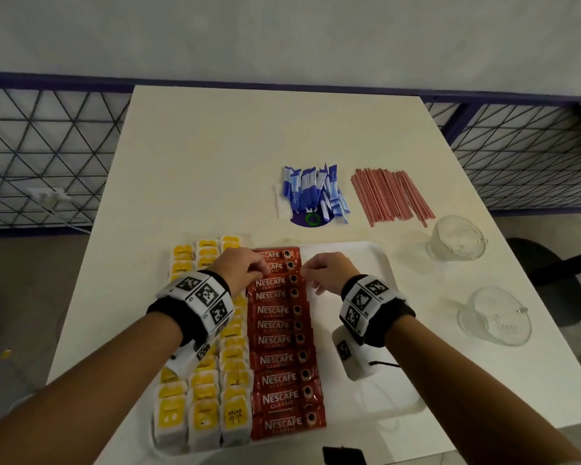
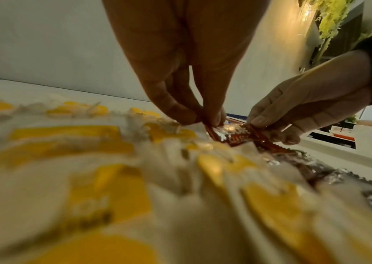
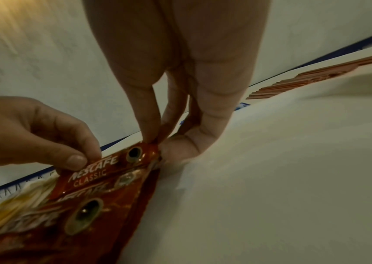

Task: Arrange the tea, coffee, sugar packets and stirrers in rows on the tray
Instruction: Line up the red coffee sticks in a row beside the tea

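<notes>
A white tray (image 1: 353, 260) holds columns of yellow tea packets (image 1: 205, 401) on its left and one column of red coffee packets (image 1: 284, 360) beside them. Near that column's far end both hands pinch one coffee packet (image 1: 275, 282). My left hand (image 1: 264, 271) grips its left end between thumb and fingers (image 2: 207, 121). My right hand (image 1: 304, 271) pinches its right end (image 3: 157, 142). The packet (image 3: 103, 169) lies just above the others (image 2: 232, 136). Blue sugar packets (image 1: 316, 196) and red stirrers (image 1: 389, 196) lie in loose heaps on the table beyond the tray.
Two glass cups (image 1: 457, 241) (image 1: 497, 317) stand on the table right of the tray. The tray's right half is bare white. A small black object (image 1: 342, 456) sits at the near table edge. Wire mesh panels (image 1: 47, 156) flank the table.
</notes>
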{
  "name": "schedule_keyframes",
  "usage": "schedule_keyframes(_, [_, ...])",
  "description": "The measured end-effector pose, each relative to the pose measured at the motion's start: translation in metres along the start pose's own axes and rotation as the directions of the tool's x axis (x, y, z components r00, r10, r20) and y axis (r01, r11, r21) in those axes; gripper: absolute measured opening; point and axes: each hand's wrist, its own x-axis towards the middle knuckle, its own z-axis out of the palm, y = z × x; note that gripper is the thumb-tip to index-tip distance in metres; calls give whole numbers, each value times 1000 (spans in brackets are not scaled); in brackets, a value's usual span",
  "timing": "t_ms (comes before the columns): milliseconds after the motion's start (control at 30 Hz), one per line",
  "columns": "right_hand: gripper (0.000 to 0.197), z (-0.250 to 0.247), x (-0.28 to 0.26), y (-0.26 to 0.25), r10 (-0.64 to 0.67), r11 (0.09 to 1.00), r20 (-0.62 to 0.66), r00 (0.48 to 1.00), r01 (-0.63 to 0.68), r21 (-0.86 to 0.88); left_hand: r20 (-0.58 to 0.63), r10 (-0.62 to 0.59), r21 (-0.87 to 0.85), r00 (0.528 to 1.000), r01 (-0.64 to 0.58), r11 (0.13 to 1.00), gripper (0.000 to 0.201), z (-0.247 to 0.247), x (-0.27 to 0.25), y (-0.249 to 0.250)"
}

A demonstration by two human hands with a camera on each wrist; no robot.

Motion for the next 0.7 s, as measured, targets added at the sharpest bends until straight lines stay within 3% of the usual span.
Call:
schedule_keyframes(100, [13,0,0,0,5,1000,-15,1000,-5,-30,7,22,45,1000,-22,999,18,0,0,0])
schedule_keyframes(333, [9,3,0,1,20,999,-15,1000,-20,-45,36,44,138,998,-49,989,17,2,0,-2])
schedule_keyframes(700, [20,-26,5,-4,64,998,-126,990,-60,33,-70,116,99,991,-109,989,15,-22,3,6])
